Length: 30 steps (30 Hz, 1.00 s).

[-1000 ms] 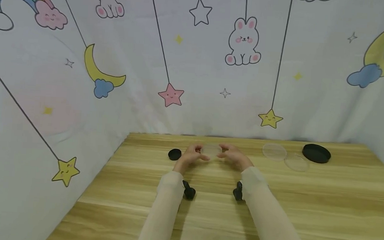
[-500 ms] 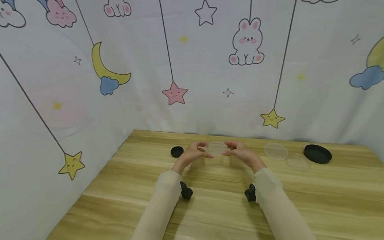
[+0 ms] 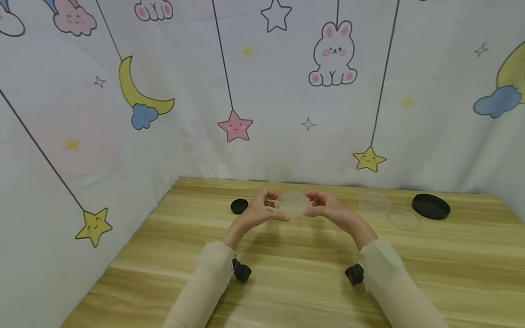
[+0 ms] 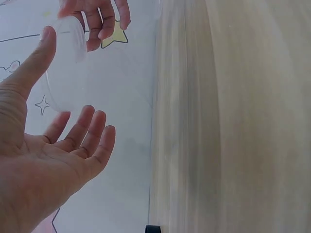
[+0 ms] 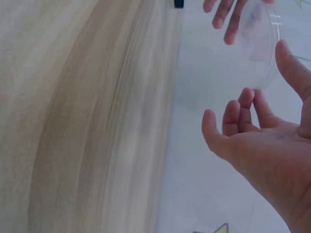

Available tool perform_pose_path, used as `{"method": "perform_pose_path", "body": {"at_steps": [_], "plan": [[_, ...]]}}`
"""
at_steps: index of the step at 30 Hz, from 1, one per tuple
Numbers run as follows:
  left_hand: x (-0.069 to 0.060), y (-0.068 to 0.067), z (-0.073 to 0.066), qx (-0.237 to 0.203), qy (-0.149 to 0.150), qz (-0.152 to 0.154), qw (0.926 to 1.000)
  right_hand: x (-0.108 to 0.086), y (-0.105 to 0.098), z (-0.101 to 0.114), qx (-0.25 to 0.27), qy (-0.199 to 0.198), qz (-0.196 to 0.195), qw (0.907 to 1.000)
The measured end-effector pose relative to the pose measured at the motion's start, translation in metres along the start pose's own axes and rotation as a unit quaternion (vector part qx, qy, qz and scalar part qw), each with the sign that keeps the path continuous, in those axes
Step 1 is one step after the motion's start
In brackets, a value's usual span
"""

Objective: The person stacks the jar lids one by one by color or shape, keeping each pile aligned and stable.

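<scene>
A printed curtain (image 3: 276,89) hangs behind a wood-grain table (image 3: 299,296). Reaching over it are 2 pale sleeves (image 3: 205,286). The left hand (image 3: 259,209) and right hand (image 3: 333,212) pinch opposite sides of a clear round dish (image 3: 293,204) between thumb and fingers, holding it just above the tabletop. Farther right lies a shallow black tray (image 3: 431,207), round, with 2 clear discs (image 3: 374,204) beside it; whether these overlap or merely meet is hard to tell. The right hand stands between dish and discs, the left between dish and a small black cap (image 3: 239,206).
</scene>
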State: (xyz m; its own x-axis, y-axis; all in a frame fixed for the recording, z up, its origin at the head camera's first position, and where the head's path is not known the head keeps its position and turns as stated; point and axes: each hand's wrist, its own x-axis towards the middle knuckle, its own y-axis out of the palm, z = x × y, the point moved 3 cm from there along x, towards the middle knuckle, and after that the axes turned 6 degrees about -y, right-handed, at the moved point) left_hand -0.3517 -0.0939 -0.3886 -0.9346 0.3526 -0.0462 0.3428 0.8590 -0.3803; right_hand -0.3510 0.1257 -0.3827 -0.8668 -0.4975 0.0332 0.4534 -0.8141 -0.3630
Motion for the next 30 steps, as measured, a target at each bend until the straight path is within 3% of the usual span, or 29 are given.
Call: {"method": "perform_pose_path", "body": {"at_steps": [5, 16, 21, 30], "plan": [[-0.008, 0.004, 0.0, 0.003, 0.026, 0.024, 0.9994, -0.012, 0.005, 0.0, 0.01, -0.016, 0.004, 0.9998], [-0.024, 0.009, 0.007, 0.027, 0.049, 0.068, 0.9962, -0.028, 0.016, -0.002, -0.002, -0.018, 0.03, 0.9994], [-0.03, 0.008, 0.014, 0.024, 0.053, 0.082, 0.9949, -0.029, 0.025, -0.008, -0.02, -0.007, 0.047, 0.9987], [-0.03, 0.011, 0.019, 0.005, 0.039, 0.082, 0.9958, -0.029, 0.03, -0.015, -0.013, -0.006, 0.031, 0.9994]]}}
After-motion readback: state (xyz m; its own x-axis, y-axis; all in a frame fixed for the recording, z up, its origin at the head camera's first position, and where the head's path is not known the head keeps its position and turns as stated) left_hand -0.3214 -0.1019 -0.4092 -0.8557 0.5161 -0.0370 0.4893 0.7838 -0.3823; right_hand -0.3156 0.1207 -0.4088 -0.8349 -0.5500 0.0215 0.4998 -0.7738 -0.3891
